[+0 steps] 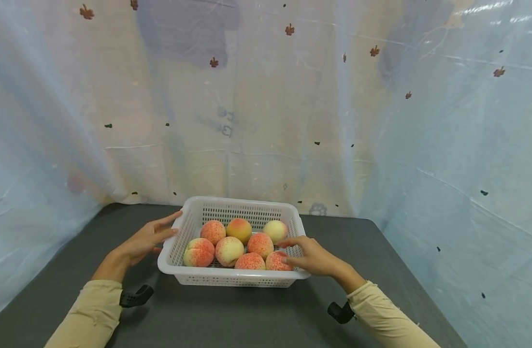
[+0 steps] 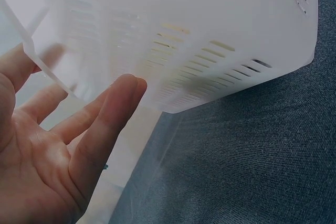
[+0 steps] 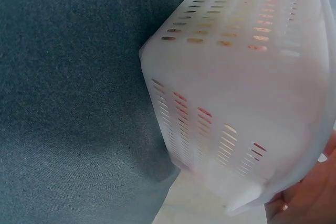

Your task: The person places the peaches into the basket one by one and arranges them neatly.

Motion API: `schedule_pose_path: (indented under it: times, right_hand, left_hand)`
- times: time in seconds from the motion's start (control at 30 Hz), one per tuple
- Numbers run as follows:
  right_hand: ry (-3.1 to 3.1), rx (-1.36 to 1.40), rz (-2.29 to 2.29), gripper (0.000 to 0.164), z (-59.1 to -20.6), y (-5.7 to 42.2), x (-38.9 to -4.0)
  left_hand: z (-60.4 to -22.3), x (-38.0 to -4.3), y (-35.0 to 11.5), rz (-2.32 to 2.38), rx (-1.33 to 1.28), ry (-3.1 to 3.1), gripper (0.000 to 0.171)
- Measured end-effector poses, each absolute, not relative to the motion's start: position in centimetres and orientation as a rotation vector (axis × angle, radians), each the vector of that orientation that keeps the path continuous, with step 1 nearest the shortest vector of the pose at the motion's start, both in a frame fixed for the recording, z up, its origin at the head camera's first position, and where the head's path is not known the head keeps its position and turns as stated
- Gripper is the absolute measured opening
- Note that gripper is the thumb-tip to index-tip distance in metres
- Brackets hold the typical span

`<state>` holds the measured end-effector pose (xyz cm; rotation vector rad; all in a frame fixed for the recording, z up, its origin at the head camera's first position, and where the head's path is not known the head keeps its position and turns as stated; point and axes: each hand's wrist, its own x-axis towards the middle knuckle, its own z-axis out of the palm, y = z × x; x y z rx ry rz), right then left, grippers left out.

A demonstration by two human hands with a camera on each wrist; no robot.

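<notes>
A white slotted plastic basket point(image 1: 237, 271) holds several peaches, some red-speckled and some pale yellow. My left hand point(image 1: 146, 240) is at the basket's left rim, fingers extended and fingertips right at the edge. In the left wrist view the palm of the left hand point(image 2: 44, 161) faces the basket wall point(image 2: 210, 19), with the fingers spread. My right hand point(image 1: 313, 256) reaches over the right rim. Its thumb overlaps a red-speckled peach point(image 1: 274, 261) in the front right corner, and its loosely bent fingers extend behind that peach. In the right wrist view the basket wall point(image 3: 226, 82) hides most of this hand.
The basket stands on a dark grey cloth-covered table point(image 1: 231, 314), near its back edge. A pale plastic curtain point(image 1: 266, 121) with small leaf marks hangs behind and along both sides. Black wrist mounts point(image 1: 136, 296) stick out below both sleeves.
</notes>
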<state>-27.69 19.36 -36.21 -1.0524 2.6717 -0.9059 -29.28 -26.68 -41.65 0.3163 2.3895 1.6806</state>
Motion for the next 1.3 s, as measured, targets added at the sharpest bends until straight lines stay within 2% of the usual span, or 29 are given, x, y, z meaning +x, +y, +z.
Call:
schedule_pose_path:
  times: [0.37,1.3]
  right_hand:
    - [2.72,-1.048,-0.981,0.034,-36.2,19.6,-28.2]
    - [2.579,-1.086,-1.486,0.039,-35.0,20.6,-29.5]
  left_hand:
    - [-41.9,-29.4,-26.9,1.682,0.309,2.397,0.074]
    - [-41.9,-29.5,-26.9,1.71,0.337,2.384,0.074]
